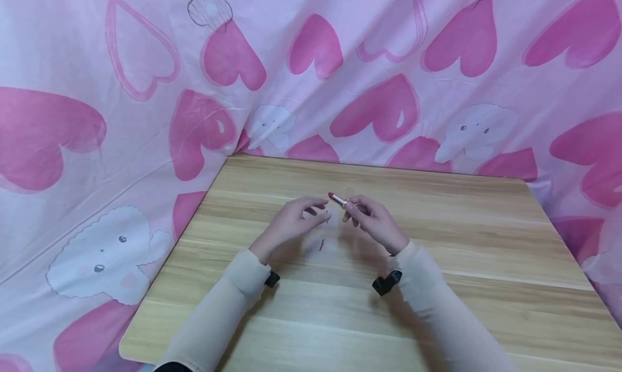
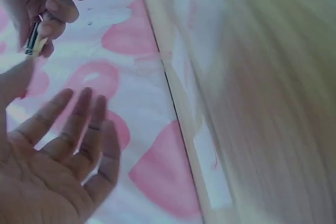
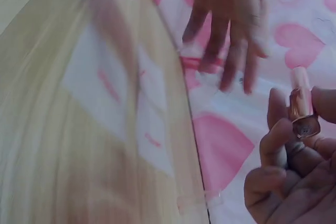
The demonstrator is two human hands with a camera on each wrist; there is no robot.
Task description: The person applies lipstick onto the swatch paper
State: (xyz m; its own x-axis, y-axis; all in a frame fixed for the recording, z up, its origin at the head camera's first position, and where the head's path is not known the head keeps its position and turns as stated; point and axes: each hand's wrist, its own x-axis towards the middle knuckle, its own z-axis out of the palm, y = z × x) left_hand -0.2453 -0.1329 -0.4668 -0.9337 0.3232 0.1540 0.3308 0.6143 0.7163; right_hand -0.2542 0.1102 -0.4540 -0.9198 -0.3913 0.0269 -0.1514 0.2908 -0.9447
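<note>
Over the table, my right hand (image 1: 371, 218) pinches a lipstick (image 1: 337, 200), its red tip pointing toward my left hand (image 1: 295, 219). The right wrist view shows the lipstick (image 3: 301, 97) between thumb and fingers, with its shiny metallic base end toward that camera. My left hand (image 2: 65, 169) holds nothing; its fingers are spread and loosely extended in the left wrist view, a short way from the lipstick. Below the hands lie white paper pieces (image 3: 92, 66) bearing red smears. A clear, see-through piece (image 1: 351, 191) lies just beyond the right hand.
The wooden table (image 1: 486, 226) extends around both arms. Behind it and along the left side hangs a pink curtain (image 1: 311, 107) with hearts and white animal figures. Black wrist-worn cameras (image 1: 387, 283) sit on both cuffs.
</note>
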